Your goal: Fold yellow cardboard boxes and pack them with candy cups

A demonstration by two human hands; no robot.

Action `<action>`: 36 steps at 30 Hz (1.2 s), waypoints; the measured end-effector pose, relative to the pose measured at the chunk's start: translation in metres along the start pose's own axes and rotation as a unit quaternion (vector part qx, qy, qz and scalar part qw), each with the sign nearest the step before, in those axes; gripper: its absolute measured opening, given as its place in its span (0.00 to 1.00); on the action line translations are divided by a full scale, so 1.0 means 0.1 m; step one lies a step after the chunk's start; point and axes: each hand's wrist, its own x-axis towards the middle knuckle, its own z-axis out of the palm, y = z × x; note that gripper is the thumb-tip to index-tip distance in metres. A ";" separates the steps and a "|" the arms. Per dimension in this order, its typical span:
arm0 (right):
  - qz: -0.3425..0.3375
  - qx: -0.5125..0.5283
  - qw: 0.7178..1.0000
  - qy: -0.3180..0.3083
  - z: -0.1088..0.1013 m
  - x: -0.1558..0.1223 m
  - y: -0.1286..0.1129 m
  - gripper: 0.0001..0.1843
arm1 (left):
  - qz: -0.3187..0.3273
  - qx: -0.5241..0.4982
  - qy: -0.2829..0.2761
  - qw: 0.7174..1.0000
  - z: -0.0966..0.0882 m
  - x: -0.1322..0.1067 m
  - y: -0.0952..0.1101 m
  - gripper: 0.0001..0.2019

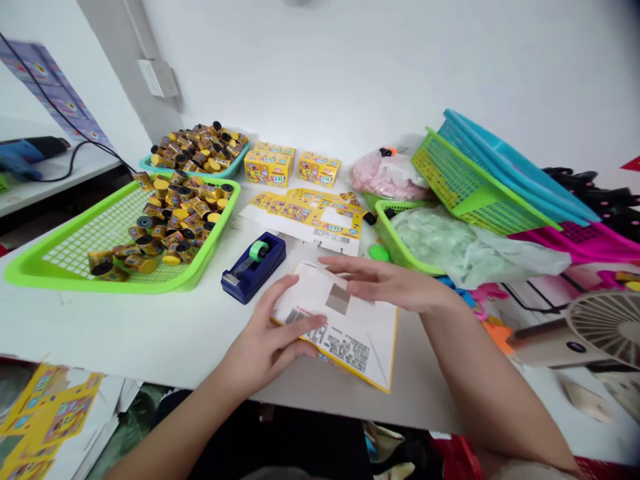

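Observation:
A folded cardboard box (383, 333), white-faced with yellow edges, printed barcode and text, and a small square patch, lies tilted at the table's front edge. My left hand (267, 343) grips its left and near edge, one finger stretched along the side and others over the printed face. My right hand (387, 280) rests over its far right part, fingers stretched out and nearly flat on the white surface. A blue tape dispenser (254, 267) with a green roll stands just left of the box. Behind it lie flat yellow printed box blanks (305, 210).
At left, a green basket (113, 287) holds many small yellow-brown canisters; a teal basket (235, 172) behind holds more. Finished-looking yellow boxes (267, 167) stand by the wall. Right are stacked baskets (480, 180), a green basket with a plastic bag (440, 240), and a fan (565, 337).

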 end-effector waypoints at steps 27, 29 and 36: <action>-0.085 -0.369 0.923 0.070 0.27 -0.05 0.14 0.24 | 0.013 0.033 0.053 0.998 0.12 -0.07 0.04 0.16; -0.076 -0.382 0.920 0.035 0.24 -0.04 0.14 0.24 | 0.007 0.041 0.056 0.998 0.14 -0.06 0.06 0.16; -0.071 -0.440 0.895 0.011 0.37 -0.09 0.12 0.31 | 0.027 0.070 0.081 0.994 0.15 -0.03 0.08 0.15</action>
